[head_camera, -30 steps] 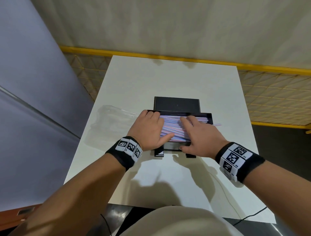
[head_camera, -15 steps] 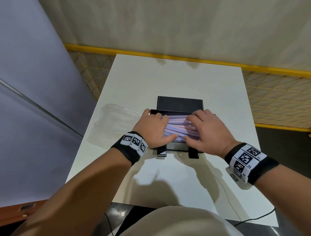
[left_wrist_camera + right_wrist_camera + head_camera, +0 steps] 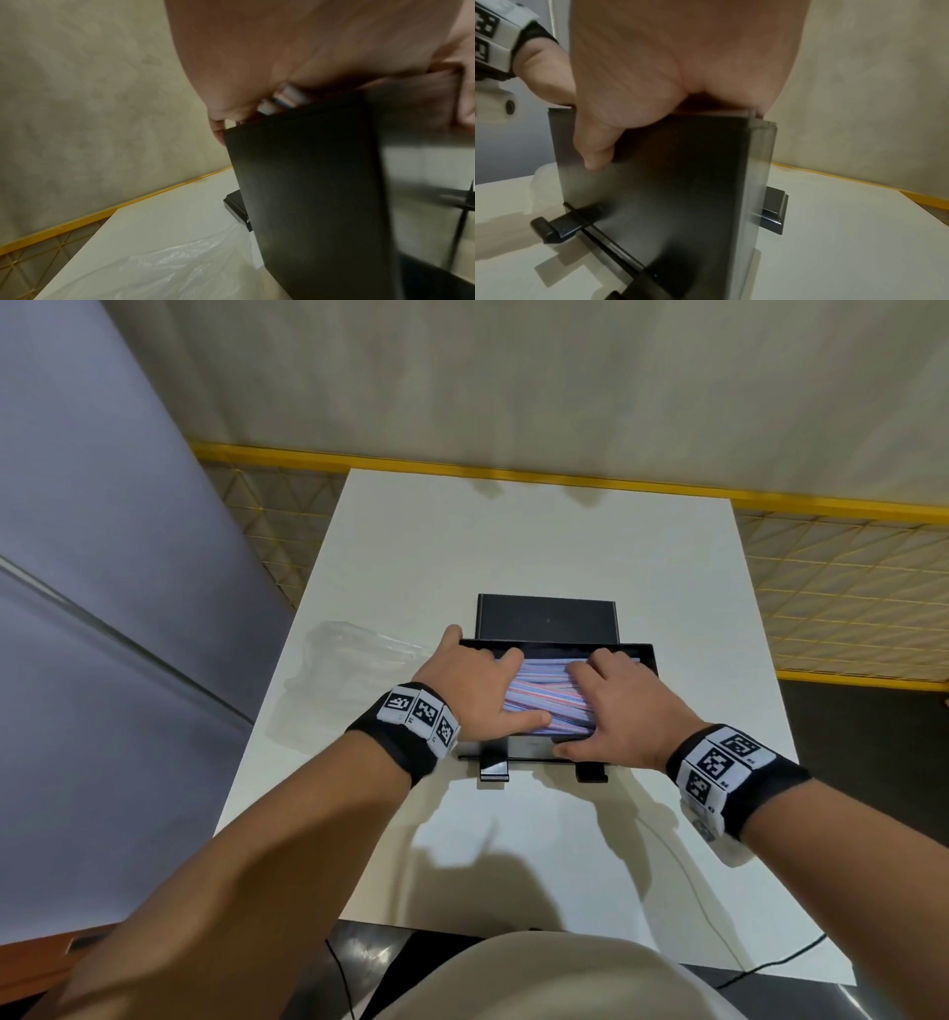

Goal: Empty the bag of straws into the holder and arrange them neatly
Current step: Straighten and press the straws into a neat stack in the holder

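Note:
A black box-shaped straw holder (image 3: 644, 654) stands in the middle of the white table (image 3: 539, 546). Pink, blue and white striped straws (image 3: 544, 698) lie criss-crossed in its open top. My left hand (image 3: 480, 690) lies flat on the left part of the straws, fingers straight, thumb pointing right across them. My right hand (image 3: 616, 706) presses flat on the right part, thumb down the holder's front wall (image 3: 654, 192). A few straw ends (image 3: 282, 99) show under my left palm in the left wrist view. The empty clear plastic bag (image 3: 354, 660) lies left of the holder.
The holder's black lid (image 3: 547, 616) lies just behind it. Two black feet (image 3: 493, 767) stick out at its front. A thin cable (image 3: 719, 937) runs over the table's near right corner. A yellow wire fence (image 3: 832, 588) borders the table at the back and right.
My right hand slid left and back over the straws; the ends that stuck out past the holder's right edge are now inside. The left hand stayed almost still.

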`<state>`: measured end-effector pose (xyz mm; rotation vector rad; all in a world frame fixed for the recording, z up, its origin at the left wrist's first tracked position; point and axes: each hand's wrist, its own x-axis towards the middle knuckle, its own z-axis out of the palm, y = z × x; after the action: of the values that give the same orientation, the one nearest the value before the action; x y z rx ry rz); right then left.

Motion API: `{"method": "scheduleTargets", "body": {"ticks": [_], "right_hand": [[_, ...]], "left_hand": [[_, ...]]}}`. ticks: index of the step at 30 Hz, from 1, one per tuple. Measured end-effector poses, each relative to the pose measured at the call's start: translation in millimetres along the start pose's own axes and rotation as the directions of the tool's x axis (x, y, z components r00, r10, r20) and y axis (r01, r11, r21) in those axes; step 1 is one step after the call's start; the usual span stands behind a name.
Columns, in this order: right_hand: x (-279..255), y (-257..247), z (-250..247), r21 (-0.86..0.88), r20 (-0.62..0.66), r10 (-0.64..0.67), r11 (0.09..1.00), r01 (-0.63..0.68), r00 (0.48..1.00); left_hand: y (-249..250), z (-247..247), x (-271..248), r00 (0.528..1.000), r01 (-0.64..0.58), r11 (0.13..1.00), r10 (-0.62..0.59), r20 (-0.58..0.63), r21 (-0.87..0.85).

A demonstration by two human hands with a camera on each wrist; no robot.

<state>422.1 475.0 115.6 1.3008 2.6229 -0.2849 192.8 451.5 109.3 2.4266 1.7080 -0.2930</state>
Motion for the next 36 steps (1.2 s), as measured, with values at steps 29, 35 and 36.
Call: {"method": "scheduleTargets", "body": {"ticks": [29,35,36], "right_hand": [[-1.7,-6.1,2.2,0.152,0.007,0.129,0.98,-0.129,0.992],[-0.8,-6.3,3.6,0.143,-0.002,0.126,0.982,-0.124,0.992],[-0.8,-6.2,3.9,0.141,-0.003,0.126,0.982,-0.124,0.992]], "left_hand": [[-30.1,-46.2,-12.3,0.95,0.272,0.494,-0.272,0.15,-0.826],[-32.0,-42.9,-14.7,0.965,0.217,0.55,-0.246,0.092,-0.806],[-33.1,-40.7,-14.7,0.961,0.226,0.534,-0.258,0.098,-0.814]]}}
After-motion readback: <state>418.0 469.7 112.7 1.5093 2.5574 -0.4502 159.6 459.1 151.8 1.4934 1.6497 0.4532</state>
